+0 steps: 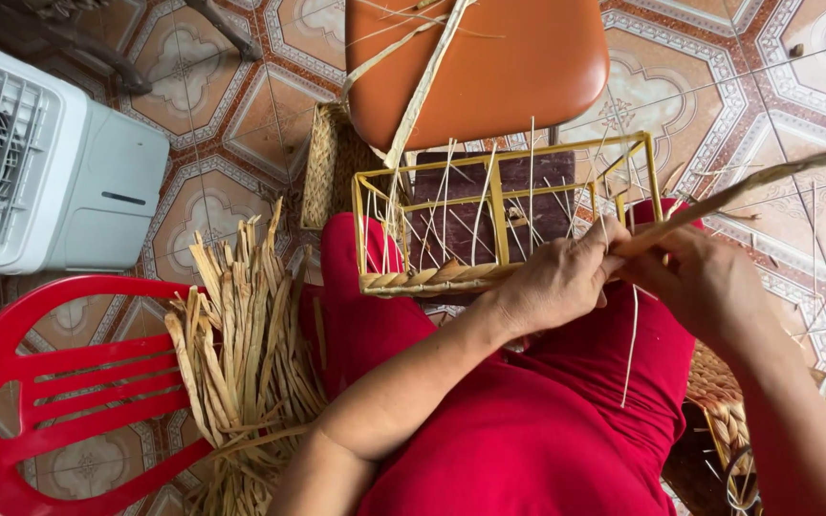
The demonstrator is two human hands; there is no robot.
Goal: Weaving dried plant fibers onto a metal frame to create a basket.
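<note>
Resting on the person's red-clad knees, the yellow rectangular wire frame [504, 205] takes its woven border best if the left hand [552, 282] pinches the finished plait while the right hand [709, 282], at three o'clock, clenches the long dried straw strand [757, 182] taut.

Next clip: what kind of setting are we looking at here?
Probably a home or small workshop used for hand basket weaving. Patterned floor tiles, a red plastic chair heaped with dried straw strips, and a yellow wire basket frame on the person's lap suggest it.
</note>
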